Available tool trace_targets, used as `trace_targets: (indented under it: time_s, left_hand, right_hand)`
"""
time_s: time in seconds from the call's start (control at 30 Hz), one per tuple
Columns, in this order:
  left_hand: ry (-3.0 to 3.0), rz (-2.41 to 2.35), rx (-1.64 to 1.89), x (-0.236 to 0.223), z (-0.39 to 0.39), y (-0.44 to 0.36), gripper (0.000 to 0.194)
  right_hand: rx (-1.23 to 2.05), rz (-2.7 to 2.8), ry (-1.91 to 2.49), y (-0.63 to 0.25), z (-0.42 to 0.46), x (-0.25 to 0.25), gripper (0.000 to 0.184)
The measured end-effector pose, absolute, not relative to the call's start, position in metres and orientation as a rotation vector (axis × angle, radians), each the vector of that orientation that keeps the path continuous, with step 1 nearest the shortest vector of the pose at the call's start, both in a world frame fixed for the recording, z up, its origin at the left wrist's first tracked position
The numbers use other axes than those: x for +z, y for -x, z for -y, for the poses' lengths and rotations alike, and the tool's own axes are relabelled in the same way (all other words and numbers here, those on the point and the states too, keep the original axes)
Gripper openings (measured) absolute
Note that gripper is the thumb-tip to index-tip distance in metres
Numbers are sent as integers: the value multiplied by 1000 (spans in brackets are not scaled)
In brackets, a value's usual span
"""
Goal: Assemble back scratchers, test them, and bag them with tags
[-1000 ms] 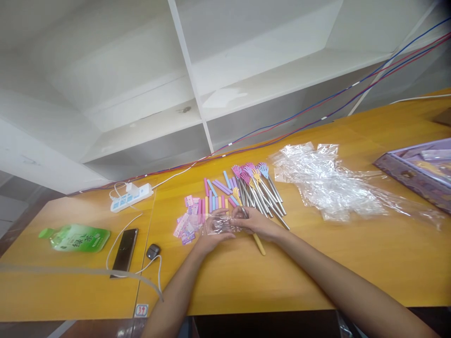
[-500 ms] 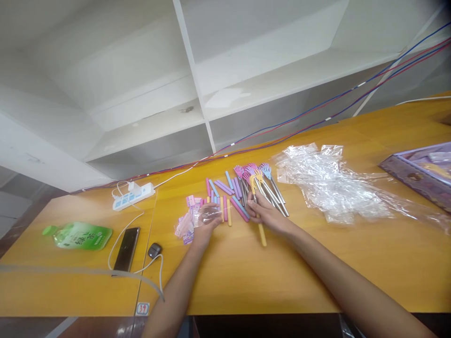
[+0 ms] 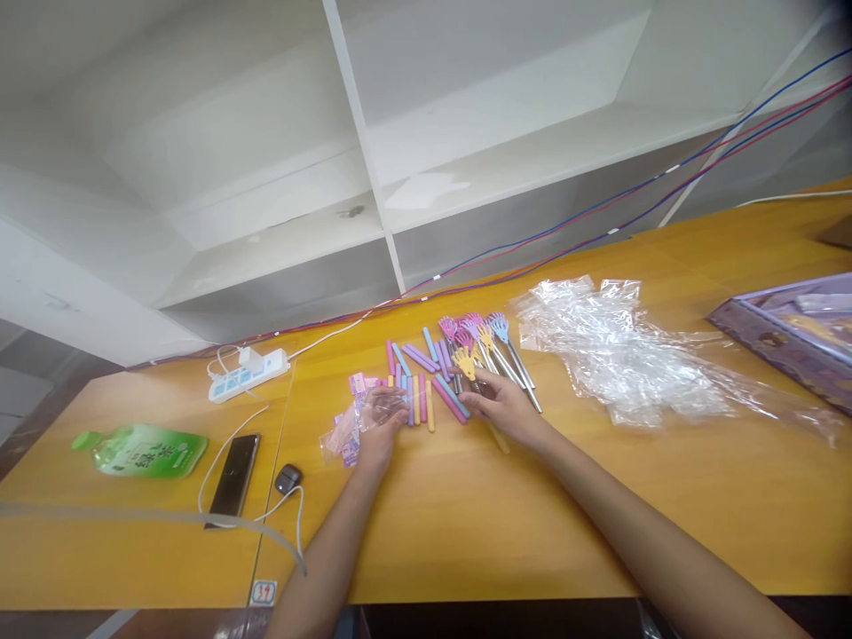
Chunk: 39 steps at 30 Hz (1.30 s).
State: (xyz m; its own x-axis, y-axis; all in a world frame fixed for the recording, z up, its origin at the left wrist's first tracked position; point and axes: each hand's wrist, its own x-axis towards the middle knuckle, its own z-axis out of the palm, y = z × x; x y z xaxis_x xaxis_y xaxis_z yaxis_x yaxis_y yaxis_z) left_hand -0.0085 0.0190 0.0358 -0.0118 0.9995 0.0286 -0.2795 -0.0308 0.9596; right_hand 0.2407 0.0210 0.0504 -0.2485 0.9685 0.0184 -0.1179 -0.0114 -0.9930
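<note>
My right hand (image 3: 502, 406) is closed on a yellow back scratcher (image 3: 465, 364). Its claw head points away from me, and its yellow handle shows blurred below the palm. In my left hand (image 3: 379, 430), a clear plastic bag (image 3: 401, 398) is pinched, partly covering the fingers. Just beyond both hands lie loose coloured handle tubes (image 3: 431, 406) in pink, blue, purple and yellow. Behind my right hand is a pile of metal-shafted back scratchers (image 3: 500, 327) with pink, purple, orange and blue claws. Small printed purple cards (image 3: 350, 451) sit partly behind my left hand.
Clear plastic bags (image 3: 599, 346) are heaped right of the scratchers, with a purple box (image 3: 745, 321) farther right. On the left are a green bottle (image 3: 156, 451), a phone (image 3: 234, 475), a black earbud case (image 3: 288, 479) and a power strip (image 3: 249, 377). Cables run along the shelf base.
The yellow back scratcher has turned in my right hand; its claw has tipped left and now shows its broad side. My left hand keeps the bag. The whole view has shifted slightly.
</note>
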Motion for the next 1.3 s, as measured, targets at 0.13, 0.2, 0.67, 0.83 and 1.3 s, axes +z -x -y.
trace_targets:
  time_s: [0.13,0.2,0.67,0.83,1.3]
  left_hand:
    - [-1007,-986,1354,35,-18,7,48]
    - [-1014,-992,1341,36,-18,7,48]
    - [-1031,-964,1323,35,-17,7,53]
    - [-1048,-969,1297,30,-19,9,55]
    - [-1099,-990,1257,25,-19,10,56]
  right_hand:
    - [1420,1385,999,-240,-17,48,52]
    - [1350,1477,988,-240,-17,49,53]
    - [911,1797,1000,-242,-24,39,18]
    - [877,1824,997,-241,-22,43,14]
    - [731,1871,941,-243,-21,42,14]
